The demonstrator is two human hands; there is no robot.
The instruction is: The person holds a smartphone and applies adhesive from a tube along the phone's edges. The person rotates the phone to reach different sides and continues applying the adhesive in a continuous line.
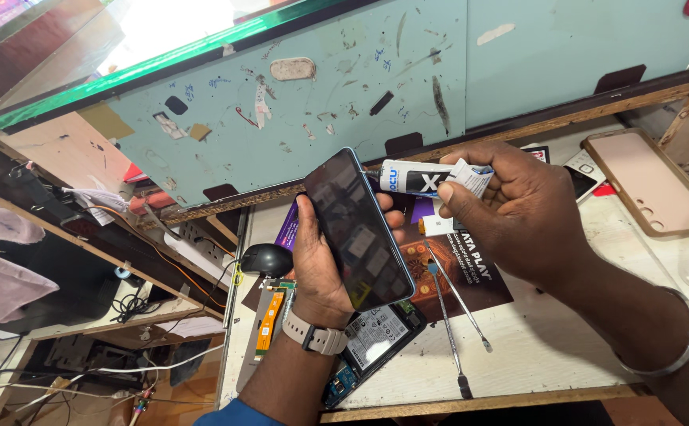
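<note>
Black phone (358, 230) in left hand (321, 268); right hand (518, 209) pinches glue tube (423, 178).

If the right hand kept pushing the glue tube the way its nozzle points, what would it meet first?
The right hand aims the glue tube leftward at the top edge of the phone held in the left hand. That edge comes first; the nozzle looks nearly touching, though depth is unclear.

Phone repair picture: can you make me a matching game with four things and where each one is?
Things:
1. phone screen
2. glue tube
3. pink phone case
4. black mouse

Places:
A. squeezed in the right hand
B. lying at the far right of the bench
C. held up in the left hand
D. at the bench's left edge, beside the left hand

Pairs: 1-C, 2-A, 3-B, 4-D
</note>
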